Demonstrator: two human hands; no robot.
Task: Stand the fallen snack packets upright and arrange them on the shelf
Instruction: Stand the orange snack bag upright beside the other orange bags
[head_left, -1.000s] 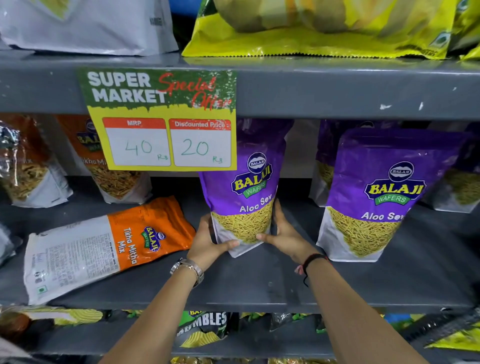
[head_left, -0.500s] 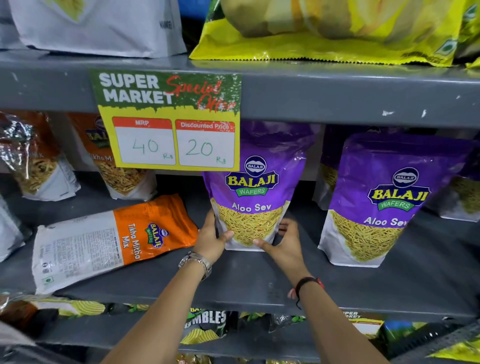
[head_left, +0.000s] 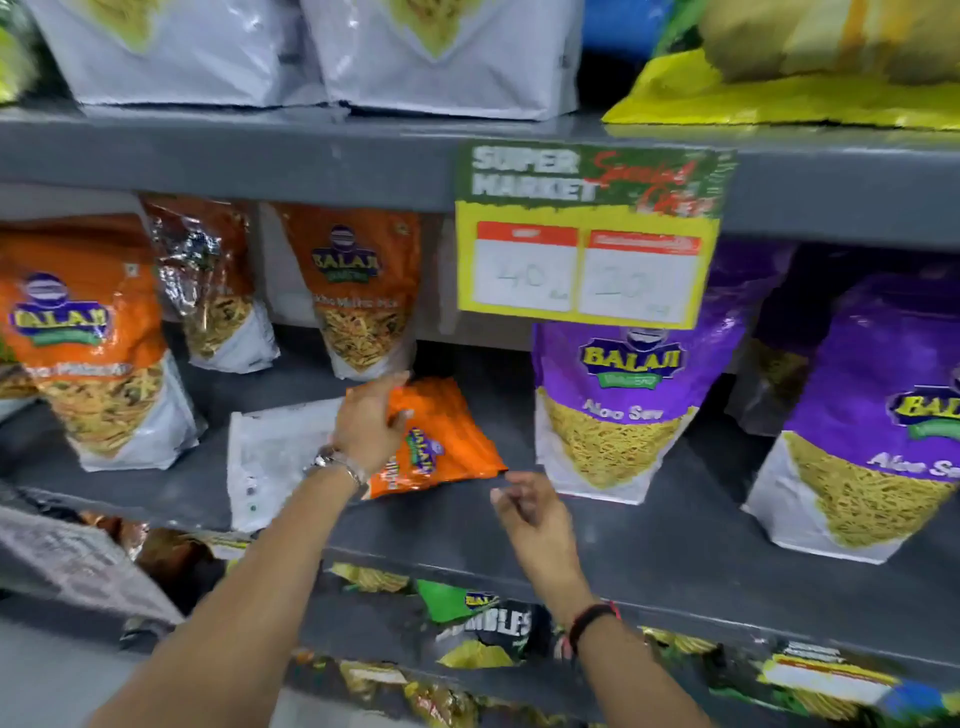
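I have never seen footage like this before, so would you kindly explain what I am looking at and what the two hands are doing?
There is no machine here: a person wears a camera on the head, looking forward and down at their own bare hands before a grey shop shelf. One orange Balaji packet lies flat on that shelf; other orange packets and purple Aloo Sev packets stand upright. The left hand, with a wristwatch, rests on the fallen packet, seemingly about to lift it; whether it grips is unclear. The right hand, with a dark wristband, hovers near the packet's corner, fingers loosely curled, holding nothing. A price sign hangs from the shelf above.
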